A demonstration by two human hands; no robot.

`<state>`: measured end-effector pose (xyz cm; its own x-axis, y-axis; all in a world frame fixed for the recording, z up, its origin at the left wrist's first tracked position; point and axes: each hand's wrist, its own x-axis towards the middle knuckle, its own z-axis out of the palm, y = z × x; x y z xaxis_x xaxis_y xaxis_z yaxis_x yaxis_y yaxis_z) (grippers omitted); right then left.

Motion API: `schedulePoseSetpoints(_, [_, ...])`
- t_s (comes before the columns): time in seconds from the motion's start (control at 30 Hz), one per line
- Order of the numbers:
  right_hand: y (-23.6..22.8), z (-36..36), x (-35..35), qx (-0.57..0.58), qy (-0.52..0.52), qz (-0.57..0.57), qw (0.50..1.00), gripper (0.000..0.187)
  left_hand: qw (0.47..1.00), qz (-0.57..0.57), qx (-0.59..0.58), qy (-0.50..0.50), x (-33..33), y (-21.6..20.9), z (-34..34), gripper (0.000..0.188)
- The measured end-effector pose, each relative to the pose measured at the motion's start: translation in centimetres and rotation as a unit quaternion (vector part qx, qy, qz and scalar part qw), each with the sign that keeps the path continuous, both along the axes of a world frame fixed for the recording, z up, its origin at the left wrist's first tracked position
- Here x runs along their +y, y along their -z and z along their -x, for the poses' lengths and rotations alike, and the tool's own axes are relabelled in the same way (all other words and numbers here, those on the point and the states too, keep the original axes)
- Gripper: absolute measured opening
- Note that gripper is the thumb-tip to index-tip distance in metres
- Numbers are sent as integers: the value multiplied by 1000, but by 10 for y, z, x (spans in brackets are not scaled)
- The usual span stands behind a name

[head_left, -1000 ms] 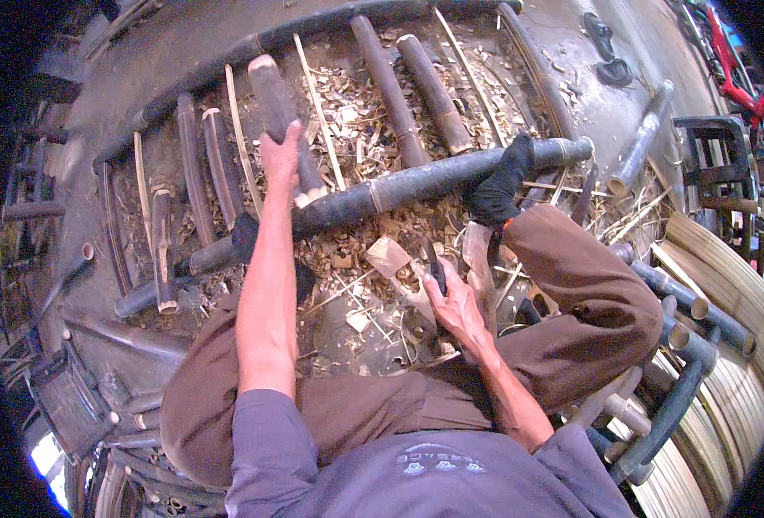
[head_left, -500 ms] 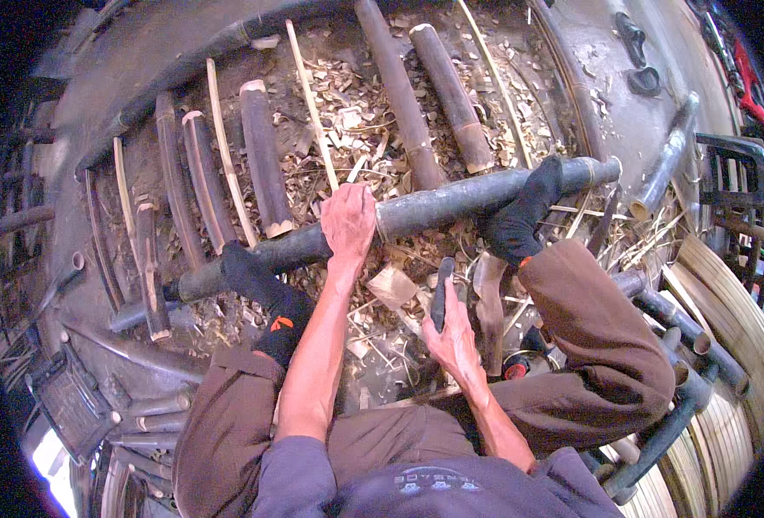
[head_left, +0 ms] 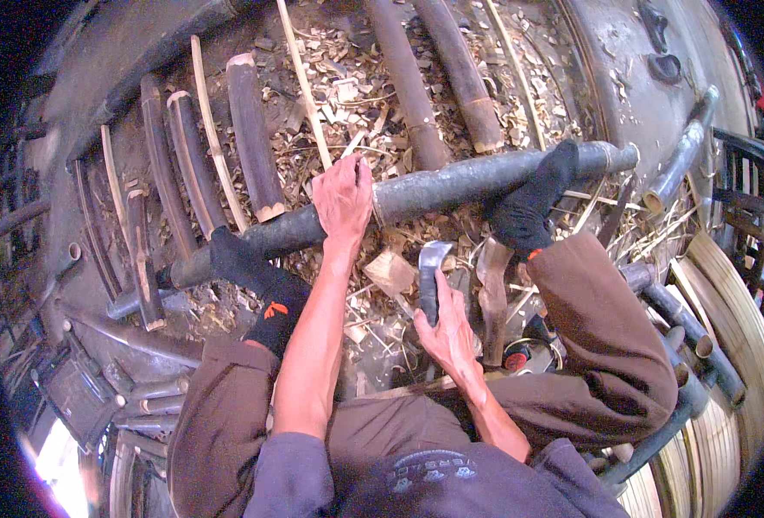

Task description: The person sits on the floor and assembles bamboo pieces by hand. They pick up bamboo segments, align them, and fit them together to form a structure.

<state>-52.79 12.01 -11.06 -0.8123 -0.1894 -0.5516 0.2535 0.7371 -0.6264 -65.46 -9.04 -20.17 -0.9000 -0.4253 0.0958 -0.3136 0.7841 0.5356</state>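
A thick grey-green bamboo pole [head_left: 455,183] lies across the view in front of me, sloping up to the right. My left hand [head_left: 343,203] sits on it near the middle with fingers curled over; what they grip underneath is hidden. A pale thin strip [head_left: 306,82] meets the pole beside these fingers. Below the pole, my right hand [head_left: 447,332] is closed on a short blade tool [head_left: 430,289], dark along its body and shiny at its curved upper end. It points away from me, apart from the pole. My two dark-socked feet [head_left: 533,203] press on the pole.
Several brown bamboo lengths [head_left: 250,138] and thin strips lie beyond the pole among wood chips [head_left: 347,95]. A pale wood block [head_left: 390,272] lies left of the tool. Bamboo tubes [head_left: 688,315] and pale slats [head_left: 744,328] are stacked at right. Black sandals [head_left: 663,67] lie far right.
My right hand has turned the blade tool, so its shiny end now shows and reaches slightly higher. My left hand stays on the pole. The whole view has shifted a little.
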Motion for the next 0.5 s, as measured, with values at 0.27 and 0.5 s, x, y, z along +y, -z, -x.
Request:
schedulePoseSetpoints(0.27, [-21, 25, 22, 62, -3, 1, 998, 37, 909, -323, -31, 263, 47, -63, 0, 32])
schedulePoseSetpoints(0.5, [-77, 58, 63, 159, 173, 78, 969, 23, 793, -72, -144, 587, 96, -132, -32, 72])
